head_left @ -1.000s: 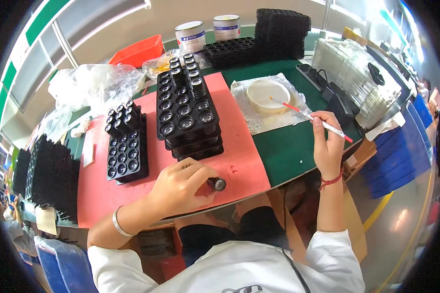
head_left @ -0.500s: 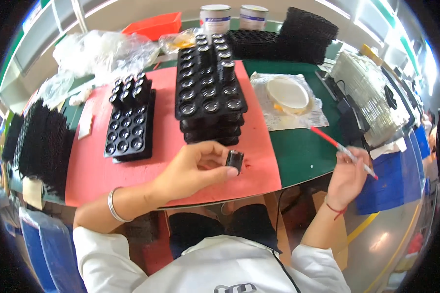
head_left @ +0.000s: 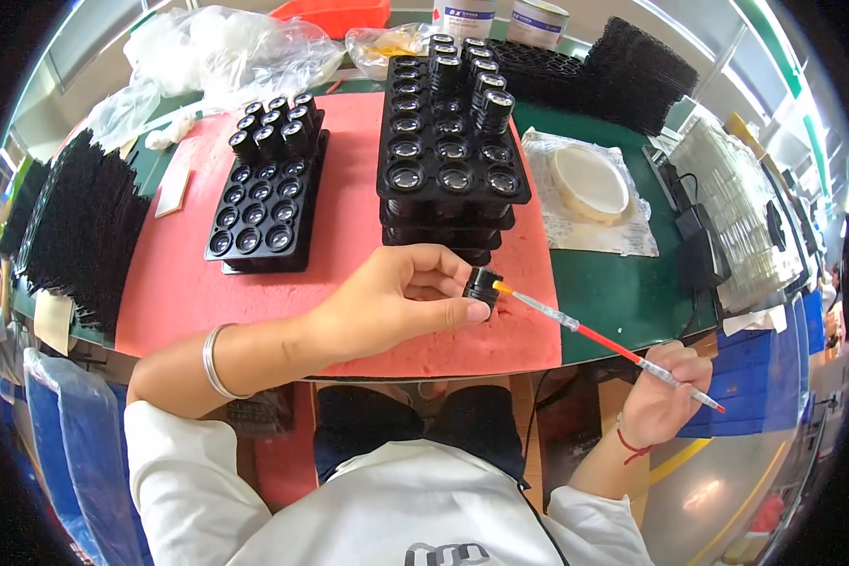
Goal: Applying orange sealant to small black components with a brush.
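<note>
The left hand (head_left: 396, 294) pinches a short, glossy black ribbed cylinder (head_left: 481, 294) between thumb and fingertips, holding it slightly tilted over the near part of a flat pink mat (head_left: 354, 174), just in front of a tall stack of black plastic trays (head_left: 443, 213). The right hand (head_left: 667, 391) has its fingers curled around the rear part of a slim paintbrush (head_left: 604, 341), whose red handle is partly wrapped in a clear, whitish covering; its end sticks out past the hand to the right. The brush slants up and leftward, and its yellow-orange bristles appear to touch the cylinder's right side near the top. A silver bangle (head_left: 212, 363) circles the left wrist, a thin red cord (head_left: 635, 451) the right. The tall stack's top tray has round pockets with shiny, lens-like pieces, and several black cylinders stand upright toward its back and right side. To its left on the mat, a smaller black tray (head_left: 291, 257) holds similar round pieces, with a group of upright black cylinders (head_left: 269, 140) at its far end. Right of the mat, a shallow, cream-white round dish (head_left: 587, 179) rests on a wrinkled, pale sheet (head_left: 637, 241) over the dark green tabletop (head_left: 623, 294).
</note>
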### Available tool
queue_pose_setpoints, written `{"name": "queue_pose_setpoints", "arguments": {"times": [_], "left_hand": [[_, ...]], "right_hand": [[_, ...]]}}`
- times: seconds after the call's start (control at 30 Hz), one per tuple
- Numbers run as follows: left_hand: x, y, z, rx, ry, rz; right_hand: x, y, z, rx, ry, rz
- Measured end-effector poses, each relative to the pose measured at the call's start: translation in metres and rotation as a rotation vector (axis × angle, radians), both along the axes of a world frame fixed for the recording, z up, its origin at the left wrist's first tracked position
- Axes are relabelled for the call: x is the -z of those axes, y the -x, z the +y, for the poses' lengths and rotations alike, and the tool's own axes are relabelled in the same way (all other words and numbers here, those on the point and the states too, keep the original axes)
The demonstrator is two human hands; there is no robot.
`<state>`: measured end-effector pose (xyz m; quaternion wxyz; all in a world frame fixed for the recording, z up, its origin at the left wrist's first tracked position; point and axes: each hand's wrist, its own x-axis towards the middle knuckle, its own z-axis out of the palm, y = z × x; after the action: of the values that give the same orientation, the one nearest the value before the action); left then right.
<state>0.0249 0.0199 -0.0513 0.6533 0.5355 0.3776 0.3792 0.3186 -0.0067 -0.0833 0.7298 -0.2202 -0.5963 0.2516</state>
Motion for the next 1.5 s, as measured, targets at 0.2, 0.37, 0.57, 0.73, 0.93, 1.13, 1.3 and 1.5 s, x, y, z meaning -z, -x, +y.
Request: {"name": "queue_pose_setpoints", "arguments": {"times": [0.2, 0.37, 0.57, 0.73, 0.93, 1.13, 1.3, 1.5], "left_hand": [[-0.002, 0.000, -0.001, 0.019, -0.004, -0.045], [0.000, 0.001, 0.002, 0.092, 0.008, -0.067], [-0.009, 0.005, -0.006, 0.096, -0.055, -0.100], [-0.056, 0.036, -0.011, 0.035, -0.877, 0.322], [-0.064, 0.109, 0.013, -1.049, -0.946, 0.859], [-0.041, 0.122, 0.026, -0.838, -0.608, 1.101], [-0.033, 0.121, 0.035, -0.725, -0.648, 1.257], [-0.034, 0.120, 0.039, -0.696, -0.638, 1.268]], "right_hand": [[0.001, -0.003, 0.001, 0.032, -0.010, -0.107], [0.004, -0.007, 0.003, 0.050, 0.015, -0.074], [0.011, -0.005, 0.014, 0.059, 0.086, 0.097], [0.025, -0.014, 0.029, 0.069, 0.181, 0.262], [0.027, -0.015, 0.028, 0.107, 0.185, 0.274], [0.032, -0.012, 0.031, 0.114, 0.193, 0.248], [0.031, -0.013, 0.030, 0.089, 0.185, 0.242], [0.028, -0.012, 0.029, 0.123, 0.193, 0.236]]}}
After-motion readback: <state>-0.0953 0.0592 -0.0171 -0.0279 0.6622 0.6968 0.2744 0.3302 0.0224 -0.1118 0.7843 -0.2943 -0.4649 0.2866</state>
